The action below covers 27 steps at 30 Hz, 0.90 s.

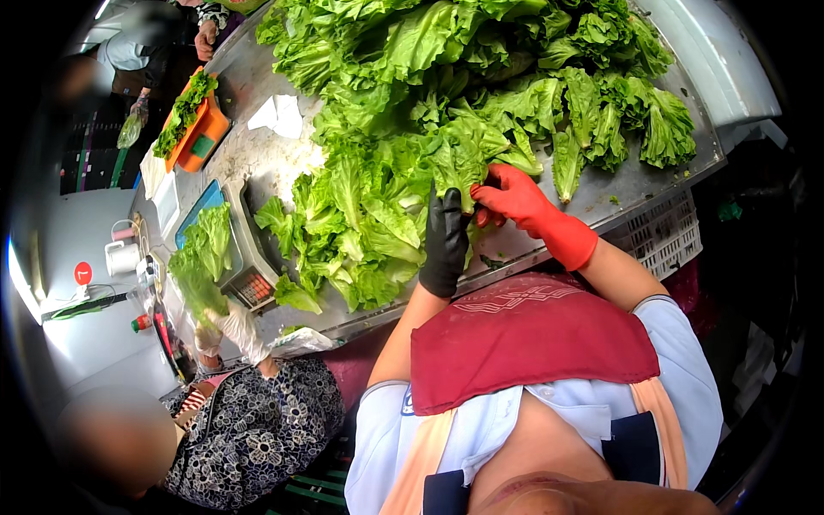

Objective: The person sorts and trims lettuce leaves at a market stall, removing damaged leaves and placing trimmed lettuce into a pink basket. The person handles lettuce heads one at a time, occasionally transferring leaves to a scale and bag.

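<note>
My left hand (444,245), in a black glove, supports a green lettuce (463,153) from its left side near the table's front edge. My right hand (530,206), in a red rubber glove, has its fingers closed at the lettuce's stem end. Its fingertips are partly hidden there. Loose lettuce leaves (360,223) lie in a pile just left of my black glove. A large heap of lettuce (455,43) covers the far part of the metal table (665,184), with several heads lined up to the right.
At my left a co-worker's white-gloved hands (236,330) hold lettuce over a scale (257,283) with a blue tray (199,210). Farther off are an orange crate of greens (202,129) and white paper (276,116). A white plastic crate (657,236) sits under the table's right side.
</note>
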{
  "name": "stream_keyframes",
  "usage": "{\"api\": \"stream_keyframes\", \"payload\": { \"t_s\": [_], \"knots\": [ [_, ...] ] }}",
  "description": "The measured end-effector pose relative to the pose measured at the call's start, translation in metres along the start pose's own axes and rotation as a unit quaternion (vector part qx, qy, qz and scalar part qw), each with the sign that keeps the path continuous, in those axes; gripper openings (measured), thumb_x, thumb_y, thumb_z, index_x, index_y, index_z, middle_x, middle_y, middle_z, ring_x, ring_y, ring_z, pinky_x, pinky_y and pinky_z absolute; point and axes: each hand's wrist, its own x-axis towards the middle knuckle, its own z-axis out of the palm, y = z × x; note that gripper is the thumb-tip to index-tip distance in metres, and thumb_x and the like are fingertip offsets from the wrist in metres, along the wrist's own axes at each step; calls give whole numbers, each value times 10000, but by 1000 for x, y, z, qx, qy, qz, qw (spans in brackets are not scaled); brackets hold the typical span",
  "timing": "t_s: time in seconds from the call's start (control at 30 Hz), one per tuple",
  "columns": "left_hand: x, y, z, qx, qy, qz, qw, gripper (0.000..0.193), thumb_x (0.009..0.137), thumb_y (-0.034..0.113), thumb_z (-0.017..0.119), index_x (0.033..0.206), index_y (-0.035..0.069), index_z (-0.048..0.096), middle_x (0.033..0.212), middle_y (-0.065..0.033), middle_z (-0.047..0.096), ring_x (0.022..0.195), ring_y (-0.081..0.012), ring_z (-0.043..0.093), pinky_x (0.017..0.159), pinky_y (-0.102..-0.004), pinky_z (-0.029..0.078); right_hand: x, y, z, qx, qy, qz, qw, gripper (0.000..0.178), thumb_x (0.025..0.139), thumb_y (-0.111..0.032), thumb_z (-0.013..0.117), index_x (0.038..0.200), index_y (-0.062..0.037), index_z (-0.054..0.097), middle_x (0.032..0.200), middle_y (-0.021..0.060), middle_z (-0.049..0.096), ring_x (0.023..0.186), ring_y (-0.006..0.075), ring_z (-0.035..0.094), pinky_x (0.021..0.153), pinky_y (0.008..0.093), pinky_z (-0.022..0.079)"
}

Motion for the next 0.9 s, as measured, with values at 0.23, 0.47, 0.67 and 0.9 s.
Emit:
{"api": "stream_keyframes", "payload": {
  "t_s": [0.23, 0.47, 0.67, 0.9],
  "knots": [
    [10, 55, -15, -634, 21, -228, 738, 375, 995, 252, 335, 1282, 25, 420, 1250, -113, 509, 1079, -229, 534, 965, -340, 409, -10, 23, -12, -325, 36, -329, 886, 308, 855, -167, 647, 1108, -4, 581, 930, 114, 607, 833, 220, 605, 697, 307, 485],
    [7, 66, -3, -782, 48, -264, 563, 457, 984, 359, 331, 1286, 26, 409, 1179, -113, 553, 1049, -231, 552, 927, -349, 429, -18, 10, -20, -222, -5, -175, 959, 284, 870, -183, 634, 1103, -22, 610, 874, 78, 608, 787, 148, 599, 655, 294, 481],
    [-12, 49, 13, 88, -22, 7, 996, 471, 743, -113, 531, 1203, -59, 447, 909, -139, 619, 805, -260, 595, 783, -310, 449, -16, 12, -20, -428, 62, -334, 837, 160, 802, -128, 626, 922, -24, 609, 853, 131, 605, 785, 278, 609, 649, 349, 487],
    [6, 87, -13, 39, 49, -2, 998, 323, 812, 7, 480, 1130, -16, 537, 1092, -117, 599, 1044, -268, 529, 946, -375, 351, -16, 9, -30, -398, 20, -260, 880, 150, 761, -106, 606, 890, -30, 602, 851, 136, 611, 733, 303, 608, 641, 366, 488]
  ]
}}
